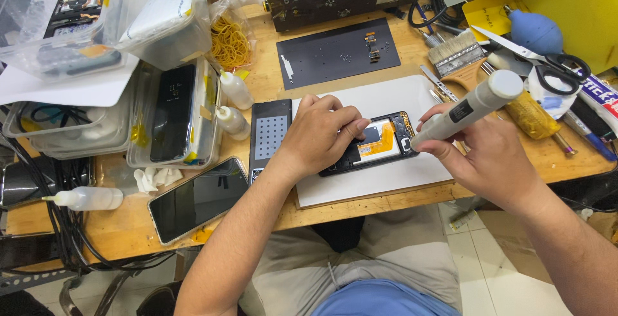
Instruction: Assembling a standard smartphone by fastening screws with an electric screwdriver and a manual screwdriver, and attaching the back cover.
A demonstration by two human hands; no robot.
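An opened phone with orange parts inside lies on a white mat at the table's middle. My left hand presses down on the phone's left half and covers it. My right hand grips a white pen-shaped electric screwdriver, its tip resting at the phone's right edge.
A dark perforated plate lies left of the mat, a loose phone screen near the front edge, small squeeze bottles and clear trays at left. Scissors, a brush and a blue blower sit at right.
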